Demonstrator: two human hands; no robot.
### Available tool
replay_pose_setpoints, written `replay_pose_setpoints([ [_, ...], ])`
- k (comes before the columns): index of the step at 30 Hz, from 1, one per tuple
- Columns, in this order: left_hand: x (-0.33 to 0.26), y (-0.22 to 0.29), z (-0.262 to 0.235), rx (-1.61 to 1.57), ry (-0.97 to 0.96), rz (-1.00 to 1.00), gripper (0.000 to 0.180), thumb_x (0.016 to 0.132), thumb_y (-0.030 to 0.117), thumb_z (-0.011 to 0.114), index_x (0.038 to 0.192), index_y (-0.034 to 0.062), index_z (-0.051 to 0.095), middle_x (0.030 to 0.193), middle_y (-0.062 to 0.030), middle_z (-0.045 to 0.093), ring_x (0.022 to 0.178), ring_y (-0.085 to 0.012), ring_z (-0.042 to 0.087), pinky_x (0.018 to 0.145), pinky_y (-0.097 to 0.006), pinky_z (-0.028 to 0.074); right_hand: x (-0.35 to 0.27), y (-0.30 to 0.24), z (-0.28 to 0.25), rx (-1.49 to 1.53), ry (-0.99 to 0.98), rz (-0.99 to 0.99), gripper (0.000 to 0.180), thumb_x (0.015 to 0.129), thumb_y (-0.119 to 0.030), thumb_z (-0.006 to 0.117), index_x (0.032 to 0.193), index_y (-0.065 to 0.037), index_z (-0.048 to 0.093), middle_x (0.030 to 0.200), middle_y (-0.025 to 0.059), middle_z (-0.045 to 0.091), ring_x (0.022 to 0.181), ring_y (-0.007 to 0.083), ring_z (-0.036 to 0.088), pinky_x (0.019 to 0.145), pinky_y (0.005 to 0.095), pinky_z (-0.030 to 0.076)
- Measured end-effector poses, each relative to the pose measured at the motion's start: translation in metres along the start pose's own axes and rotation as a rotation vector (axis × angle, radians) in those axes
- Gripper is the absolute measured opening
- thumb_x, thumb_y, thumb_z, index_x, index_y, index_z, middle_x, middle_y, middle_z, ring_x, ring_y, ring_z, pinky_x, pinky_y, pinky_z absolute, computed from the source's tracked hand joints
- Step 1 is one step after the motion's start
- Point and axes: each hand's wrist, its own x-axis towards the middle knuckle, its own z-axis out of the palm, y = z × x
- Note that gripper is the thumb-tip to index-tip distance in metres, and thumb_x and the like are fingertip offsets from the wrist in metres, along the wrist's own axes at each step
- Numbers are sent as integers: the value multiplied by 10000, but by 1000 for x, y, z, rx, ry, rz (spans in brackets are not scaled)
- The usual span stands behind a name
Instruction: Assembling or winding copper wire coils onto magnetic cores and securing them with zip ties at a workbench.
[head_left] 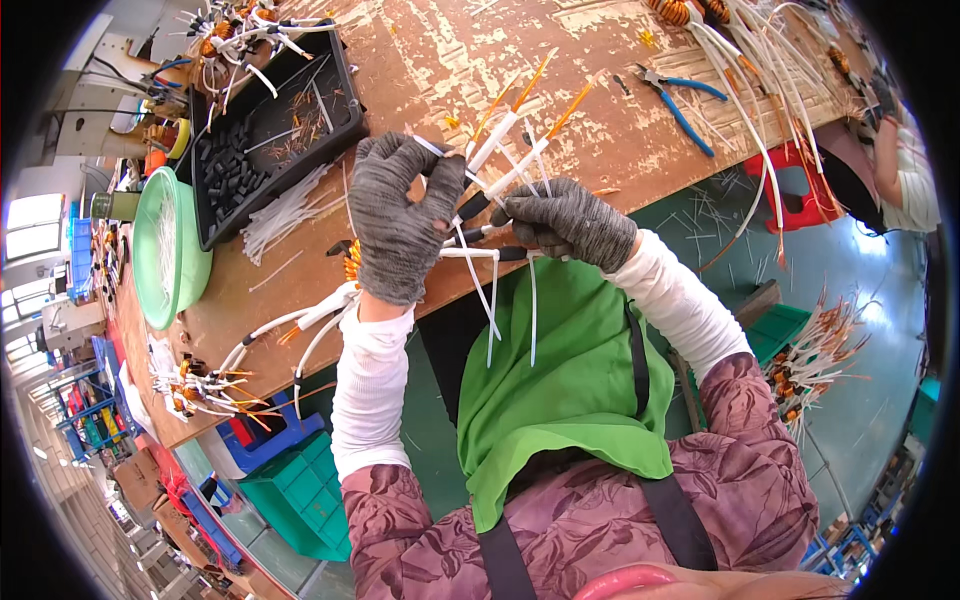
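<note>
My left hand (pixel 400 215), in a grey knit glove with bare fingertips, is closed on a thin white cable tie (pixel 428 146). My right hand (pixel 575 225), gloved the same way, pinches white-sleeved wires (pixel 492 142) where they cross, beside a black sleeve (pixel 473 207). Bare copper-orange ends stick out of these wires at the far side. Two more thin ties hang down toward my apron from the wires nearer me. Partly behind my left hand, a copper-wound coil (pixel 352 262) lies at the table's edge. What my right fingertips press on exactly is hidden.
A black tray (pixel 345 130) holds short black tubes and wire scraps. Near it are loose cable ties (pixel 285 220) and a green basin (pixel 150 245). Blue-handled cutters (pixel 685 120) lie ahead to the right. Wired coils (pixel 190 385) sit at left; another person (pixel 910 170) is at right.
</note>
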Motion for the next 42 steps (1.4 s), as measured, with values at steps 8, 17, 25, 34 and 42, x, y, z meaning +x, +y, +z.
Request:
replay_pose_setpoints([
  [8,-37,39,-6,-464,-112,-331,119,809,45,600,919,24,639,823,-55,630,763,-158,576,714,-277,449,-6,3,1,210,-87,84,261,875,-235,535,1011,-26,615,599,-26,500,401,17,338,351,179,238],
  [17,-61,24,18,-332,155,-198,184,752,-28,620,925,25,651,859,-77,624,794,-170,580,706,-278,456,-10,13,4,321,-170,40,269,881,-224,536,1041,-8,555,772,41,607,415,-8,342,370,138,259],
  [25,-64,18,34,-109,182,-23,232,688,-6,651,907,70,658,801,-88,583,736,-247,556,676,-342,443,-12,14,1,339,-257,11,316,882,-266,537,1085,-24,551,802,27,584,430,-15,290,373,135,240],
  [34,-64,23,18,82,-54,165,257,653,85,665,903,144,669,792,-27,582,797,-241,538,780,-389,384,-16,23,0,-441,-5,-635,252,819,-226,660,982,-35,639,778,15,635,711,109,583,618,289,466],
  [42,-68,13,30,346,60,332,258,625,128,697,873,193,673,832,5,570,875,-228,517,797,-383,364,-39,21,29,-421,-117,-647,168,796,-177,665,915,-59,658,762,57,648,766,126,616,690,300,478],
])
